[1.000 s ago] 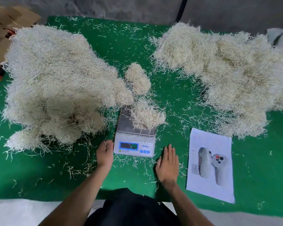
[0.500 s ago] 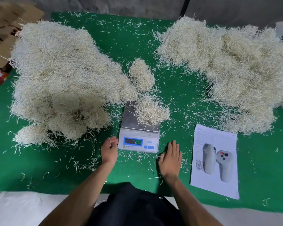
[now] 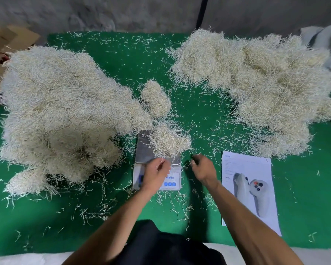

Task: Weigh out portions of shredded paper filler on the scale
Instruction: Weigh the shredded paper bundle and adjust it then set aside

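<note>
A white digital scale with a steel platform stands on the green mat. A small portion of shredded paper filler lies on the platform's right side and hangs over its edge. My left hand hovers over the scale's display, covering it, with bent, blurred fingers at the platform's front edge. Just right of the scale, my right hand has its fingers curled round a few loose strands. Big heaps of filler lie to the left and to the right.
A small clump of filler lies behind the scale. A printed sheet showing a controller lies right of my right hand. Loose strands litter the mat. Cardboard sits at the far left, and a pale cloth at the far right.
Both hands lifted from the mat beside the scale and moved forward: the left now covers the display, the right curls at the scale's right front corner. The camera view shifted.
</note>
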`<state>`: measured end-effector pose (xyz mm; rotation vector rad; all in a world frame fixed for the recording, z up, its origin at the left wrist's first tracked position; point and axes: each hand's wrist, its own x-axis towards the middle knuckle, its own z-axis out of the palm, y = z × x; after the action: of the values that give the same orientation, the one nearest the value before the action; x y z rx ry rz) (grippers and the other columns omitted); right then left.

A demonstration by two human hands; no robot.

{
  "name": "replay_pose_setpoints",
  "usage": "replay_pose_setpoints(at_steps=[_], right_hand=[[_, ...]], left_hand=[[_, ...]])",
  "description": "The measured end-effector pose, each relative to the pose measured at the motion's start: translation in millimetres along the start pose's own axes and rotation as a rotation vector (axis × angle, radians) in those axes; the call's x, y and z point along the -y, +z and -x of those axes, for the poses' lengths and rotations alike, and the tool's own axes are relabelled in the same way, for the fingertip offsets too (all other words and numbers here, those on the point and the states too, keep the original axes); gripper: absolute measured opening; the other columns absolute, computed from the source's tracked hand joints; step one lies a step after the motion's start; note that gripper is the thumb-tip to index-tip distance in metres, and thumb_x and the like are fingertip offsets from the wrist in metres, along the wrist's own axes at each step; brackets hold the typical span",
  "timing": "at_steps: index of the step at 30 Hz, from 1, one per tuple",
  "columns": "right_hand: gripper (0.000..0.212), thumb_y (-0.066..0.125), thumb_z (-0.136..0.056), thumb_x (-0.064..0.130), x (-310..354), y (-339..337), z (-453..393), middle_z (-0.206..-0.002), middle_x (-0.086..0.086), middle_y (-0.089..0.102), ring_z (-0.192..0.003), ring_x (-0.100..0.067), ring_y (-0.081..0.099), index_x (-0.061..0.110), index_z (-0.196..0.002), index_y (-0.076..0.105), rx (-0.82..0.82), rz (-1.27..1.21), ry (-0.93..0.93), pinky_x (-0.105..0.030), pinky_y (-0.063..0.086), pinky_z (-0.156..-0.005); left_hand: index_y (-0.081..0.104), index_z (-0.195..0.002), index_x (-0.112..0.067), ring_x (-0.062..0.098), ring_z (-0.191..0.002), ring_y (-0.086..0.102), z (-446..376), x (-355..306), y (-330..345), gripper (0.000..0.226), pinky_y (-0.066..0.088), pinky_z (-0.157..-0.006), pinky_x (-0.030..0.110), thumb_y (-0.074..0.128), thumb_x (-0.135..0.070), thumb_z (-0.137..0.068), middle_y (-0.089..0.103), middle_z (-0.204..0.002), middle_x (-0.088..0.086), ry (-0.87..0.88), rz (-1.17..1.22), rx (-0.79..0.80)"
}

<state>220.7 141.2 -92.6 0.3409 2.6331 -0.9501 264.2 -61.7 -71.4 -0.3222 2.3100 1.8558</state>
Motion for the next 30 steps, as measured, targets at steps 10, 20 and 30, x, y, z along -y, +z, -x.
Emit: replay_pose_setpoints(at_steps=[10,20,30], right_hand=[[0.038,0.065,-0.098,0.019,-57,-113,-71,-0.131,-0.014,0.066,-0.118,-0.033,0.063,0.009,-0.135,0.062,-0.252,0.109,0.035,-0.045,0.053,-0.098],[0.033,0.054,-0.101,0.009,-142,-156,-149,-0.134,-0.012,0.054,-0.127,-0.034,0.049,0.013,-0.133,0.061,-0.38,0.259,0.249,-0.034,0.043,-0.107],[0.03,0.062,-0.093,-0.003,-39,-112,-150,-0.112,0.005,0.062,-0.103,-0.004,0.06,0.018,-0.114,0.065,-0.433,-0.566,-0.043,-0.017,0.047,-0.098]], left_hand=[[0.057,-0.131,-0.023,0.018,-0.104,0.068,-85,-89,163,0.038,0.06,-0.085,0.035,0.056,-0.045,-0.1,0.066,-0.122,0.001,-0.208,0.154,0.43],[0.043,-0.147,-0.019,0.02,-0.107,0.067,-171,-80,241,0.064,0.061,-0.083,0.043,0.054,-0.057,-0.096,0.062,-0.134,0.004,-0.438,0.053,0.495],[0.065,-0.122,-0.01,0.026,-0.108,0.07,-194,-95,256,0.057,0.056,-0.096,0.045,0.053,-0.06,-0.096,0.072,-0.117,0.014,-0.696,0.563,0.336]])
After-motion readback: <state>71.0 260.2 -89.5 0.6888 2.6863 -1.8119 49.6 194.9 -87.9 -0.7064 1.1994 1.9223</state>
